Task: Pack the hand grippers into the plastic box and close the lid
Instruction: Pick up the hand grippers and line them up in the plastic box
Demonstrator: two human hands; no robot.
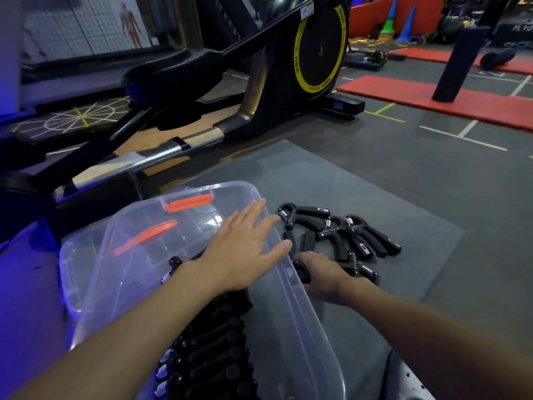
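the right hand (326,277) lies low on the grey mat (375,183), just beside the right wall of the plastic box (302,321), its grip clenched round one black hand gripper (301,272). the left hand (242,249) hovers flat over the box with fingers spread, grip released, holding nothing. inside the box a row of grippers (216,347) lies packed side by side, partly under the left forearm. a loose pile of grippers (340,232) sits on the mat just beyond the right hand, tangled and touching one another. the clear lid (138,226) with orange latches (189,202) is off, at the box's far left side; how it rests i cannot tell. the mat lies on a dark gym floor (432,140) with painted lines. an elliptical trainer (288,67) stands close behind the box and hems in the far left. to the right, mat and floor lie open. well apart stand red mats (403,96), a black padded post (458,64) and coloured cones (406,26).
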